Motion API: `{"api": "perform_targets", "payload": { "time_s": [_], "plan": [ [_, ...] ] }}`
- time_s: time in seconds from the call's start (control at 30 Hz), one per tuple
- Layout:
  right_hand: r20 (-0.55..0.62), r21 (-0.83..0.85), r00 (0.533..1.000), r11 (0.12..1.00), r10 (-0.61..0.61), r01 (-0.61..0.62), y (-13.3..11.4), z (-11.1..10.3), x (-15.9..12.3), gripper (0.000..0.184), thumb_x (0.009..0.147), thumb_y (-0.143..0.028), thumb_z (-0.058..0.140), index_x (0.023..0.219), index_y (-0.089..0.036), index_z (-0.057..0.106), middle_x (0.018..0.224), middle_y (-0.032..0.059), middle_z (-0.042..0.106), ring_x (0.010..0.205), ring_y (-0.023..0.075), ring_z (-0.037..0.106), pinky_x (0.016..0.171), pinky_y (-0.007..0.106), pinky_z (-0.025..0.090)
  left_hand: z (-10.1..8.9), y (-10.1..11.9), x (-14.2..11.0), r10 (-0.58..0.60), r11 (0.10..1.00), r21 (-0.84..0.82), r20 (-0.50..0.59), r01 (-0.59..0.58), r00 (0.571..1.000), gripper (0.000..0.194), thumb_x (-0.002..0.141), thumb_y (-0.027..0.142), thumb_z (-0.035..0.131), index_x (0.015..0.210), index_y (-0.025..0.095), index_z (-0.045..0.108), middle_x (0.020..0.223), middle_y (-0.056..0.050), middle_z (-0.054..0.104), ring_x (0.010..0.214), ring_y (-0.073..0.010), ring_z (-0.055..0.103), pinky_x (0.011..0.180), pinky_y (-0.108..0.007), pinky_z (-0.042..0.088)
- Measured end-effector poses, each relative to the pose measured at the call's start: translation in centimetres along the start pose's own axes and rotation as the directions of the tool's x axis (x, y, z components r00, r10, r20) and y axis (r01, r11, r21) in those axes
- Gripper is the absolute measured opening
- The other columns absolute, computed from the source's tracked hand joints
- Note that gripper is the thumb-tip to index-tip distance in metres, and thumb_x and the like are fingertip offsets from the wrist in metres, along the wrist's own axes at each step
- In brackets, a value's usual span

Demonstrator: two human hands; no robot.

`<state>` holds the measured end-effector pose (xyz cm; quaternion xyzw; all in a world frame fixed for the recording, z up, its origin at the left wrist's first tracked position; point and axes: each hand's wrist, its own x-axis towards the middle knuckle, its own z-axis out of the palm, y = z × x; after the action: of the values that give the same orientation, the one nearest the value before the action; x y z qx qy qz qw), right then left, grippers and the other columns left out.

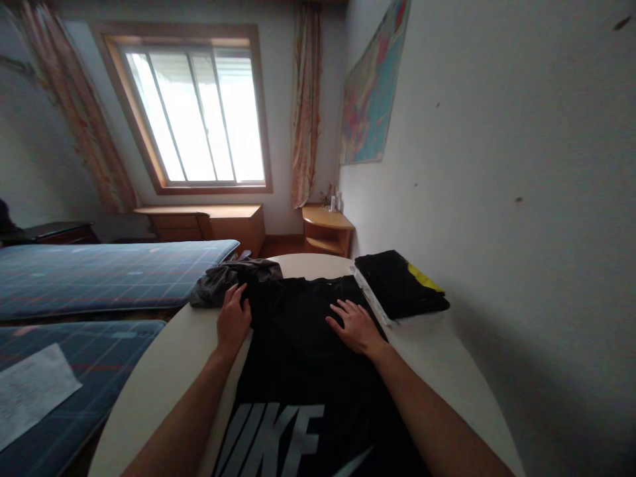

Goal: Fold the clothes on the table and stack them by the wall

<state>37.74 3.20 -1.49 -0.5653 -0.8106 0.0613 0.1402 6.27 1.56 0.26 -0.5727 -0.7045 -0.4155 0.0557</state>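
Note:
A black T-shirt (308, 358) with large pale lettering lies spread over a round white table (149, 391), its collar end away from me. My left hand (234, 319) rests at the shirt's upper left edge, fingers apart. On the shirt's upper right part lies my right hand (355, 326), flat with the fingers spread. Just beyond my left hand is a crumpled dark grey cloth (213, 285). Right of the shirt sits a stack of folded clothes (392, 281), black with a yellow patch on top and white beneath.
Blue plaid mattresses (114, 271) lie to the left, the nearer one bearing a sheet of paper (34, 387). A white wall (497, 165) runs close along the right. Beyond the table stand a corner shelf (325, 217) and a wooden desk (238, 213) under the window.

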Motion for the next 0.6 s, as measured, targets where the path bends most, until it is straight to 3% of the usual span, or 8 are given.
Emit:
{"api": "perform_targets", "payload": {
  "time_s": [0.13,0.27,0.37,0.43,0.53,0.6],
  "plan": [
    [0.013,0.003,1.0,1.0,0.012,-0.012,0.0,0.0,0.1,0.065,0.097,-0.064,0.027,0.143,-0.024,0.05,0.153,0.0069,0.043,0.144,0.0261,0.031,0.117,0.044,0.019,0.1,2.4,-1.0,0.271,0.962,0.007,0.105,-0.273,0.957,0.049,0.093,0.012,0.04,0.14,0.024,0.049,0.147,-0.004,0.047,0.131,-0.021,0.049,0.113,-0.033,0.039],
    [0.016,0.008,1.0,1.0,0.003,-0.003,0.0,-0.1,0.0,0.065,0.098,-0.063,0.026,0.144,-0.024,0.05,0.153,0.0068,0.042,0.144,0.026,0.031,0.117,0.044,0.018,0.5,4.2,-2.5,0.408,0.904,-0.021,0.334,-0.426,0.85,0.06,0.091,0.007,0.039,0.145,0.032,0.043,0.148,0.001,0.047,0.126,-0.0212,0.053,0.105,-0.033,0.047],
    [0.01,0.014,1.0,1.0,0.002,-0.002,0.0,0.0,0.0,0.065,0.098,-0.063,0.027,0.143,-0.024,0.05,0.153,0.0068,0.042,0.144,0.0262,0.03,0.117,0.044,0.018,1.0,4.5,-3.5,0.47,0.867,-0.093,0.482,-0.49,0.74,0.066,0.088,0.005,0.041,0.146,0.036,0.042,0.144,0.002,0.052,0.121,-0.0203,0.057,0.101,-0.032,0.048],
    [0.004,0.019,1.0,1.0,0.002,-0.002,0.1,0.1,0.0,0.065,0.098,-0.063,0.027,0.143,-0.024,0.05,0.153,0.0066,0.042,0.144,0.0263,0.03,0.118,0.044,0.018,1.3,4.4,-3.9,0.498,0.848,-0.129,0.527,-0.514,0.689,0.064,0.088,0.005,0.042,0.144,0.036,0.044,0.136,0.001,0.058,0.119,-0.0198,0.059,0.101,-0.032,0.047],
    [-0.003,0.019,1.0,1.0,0.001,-0.001,0.2,0.2,0.1,0.064,0.098,-0.062,0.027,0.143,-0.023,0.051,0.153,0.0068,0.043,0.144,0.0264,0.03,0.118,0.044,0.018,1.2,4.3,-4.3,0.531,0.826,-0.17,0.553,-0.537,0.642,0.058,0.089,0.008,0.044,0.14,0.034,0.048,0.126,0.0,0.064,0.116,-0.0196,0.06,0.101,-0.032,0.046],
    [-0.004,0.017,1.0,1.0,-0.001,0.001,0.2,0.2,0.1,0.063,0.098,-0.062,0.027,0.143,-0.023,0.051,0.153,0.0071,0.043,0.144,0.0266,0.03,0.117,0.045,0.018,0.7,4.3,-4.4,0.534,0.828,-0.191,0.55,-0.527,0.641,0.056,0.087,0.014,0.052,0.14,0.032,0.048,0.131,-0.001,0.061,0.117,-0.021,0.059,0.102,-0.032,0.045]
  ]
}}
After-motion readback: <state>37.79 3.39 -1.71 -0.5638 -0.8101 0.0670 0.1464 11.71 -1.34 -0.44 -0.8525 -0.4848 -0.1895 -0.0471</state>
